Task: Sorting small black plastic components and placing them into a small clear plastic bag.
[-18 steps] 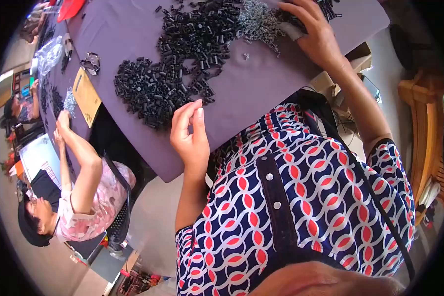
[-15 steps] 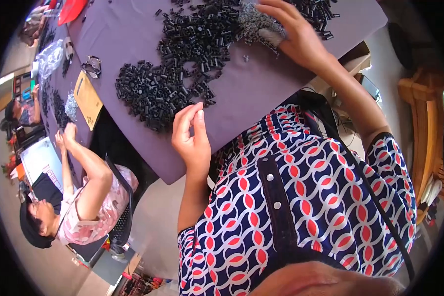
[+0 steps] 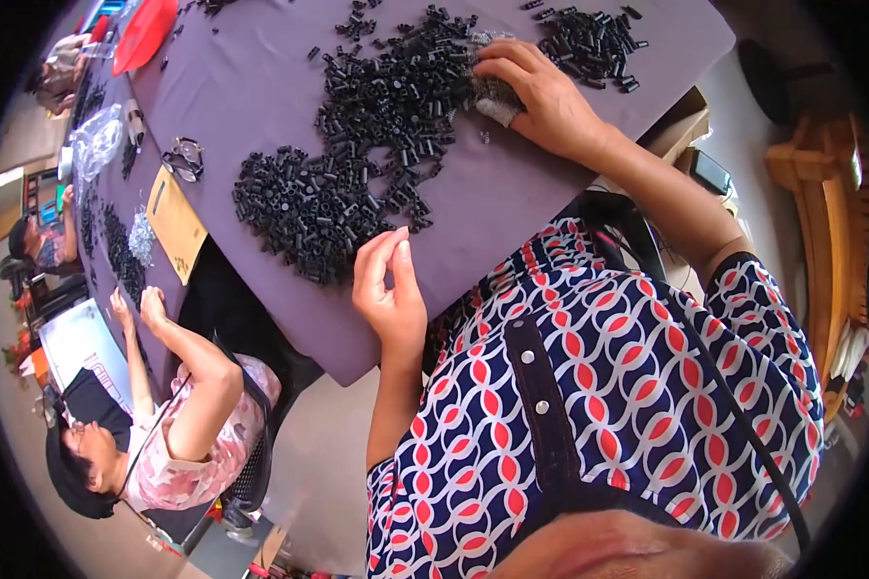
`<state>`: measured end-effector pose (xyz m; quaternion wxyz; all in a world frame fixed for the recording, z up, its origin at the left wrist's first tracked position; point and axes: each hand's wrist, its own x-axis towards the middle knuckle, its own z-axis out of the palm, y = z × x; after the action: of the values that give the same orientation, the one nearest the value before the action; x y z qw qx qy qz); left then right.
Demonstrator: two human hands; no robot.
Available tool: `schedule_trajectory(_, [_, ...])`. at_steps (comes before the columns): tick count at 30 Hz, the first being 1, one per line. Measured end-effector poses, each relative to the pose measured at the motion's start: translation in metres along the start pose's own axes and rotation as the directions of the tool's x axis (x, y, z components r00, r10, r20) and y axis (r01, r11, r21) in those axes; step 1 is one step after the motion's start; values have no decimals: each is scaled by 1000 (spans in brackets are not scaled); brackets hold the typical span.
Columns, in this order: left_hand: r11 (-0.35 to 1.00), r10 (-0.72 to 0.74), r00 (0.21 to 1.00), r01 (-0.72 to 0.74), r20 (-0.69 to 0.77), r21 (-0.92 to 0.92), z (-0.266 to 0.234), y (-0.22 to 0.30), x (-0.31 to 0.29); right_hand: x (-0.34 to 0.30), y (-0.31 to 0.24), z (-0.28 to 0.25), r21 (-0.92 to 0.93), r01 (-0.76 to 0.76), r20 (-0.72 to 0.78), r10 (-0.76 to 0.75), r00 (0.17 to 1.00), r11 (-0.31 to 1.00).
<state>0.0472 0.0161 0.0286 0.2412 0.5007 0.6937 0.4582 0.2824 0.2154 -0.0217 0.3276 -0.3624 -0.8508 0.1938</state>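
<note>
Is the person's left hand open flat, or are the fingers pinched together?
Pinched: the left hand is raised beside the black tubes, its thumb and fingertips meeting. Anything held is too small to see.

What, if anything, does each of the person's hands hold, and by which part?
The left hand pinches its fingertips together; anything between them is too small to tell. The right hand rests on the small metal springs; a grip cannot be told.

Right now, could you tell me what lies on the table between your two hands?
In the head view, black tube pieces heaped on the purple cloth lie between the left hand and right hand.
</note>
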Motion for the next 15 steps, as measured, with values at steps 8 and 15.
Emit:
schedule_trajectory(8, [1000, 15, 1000, -15, 5, 0, -11, 5, -2, -14, -35, -11, 51, -9, 36, 7, 999, 999])
schedule_trajectory(15, [999, 30, 999, -30, 15, 15, -11, -4, -4, -13, -32, -16, 95, -15, -88, 23, 996, 995])
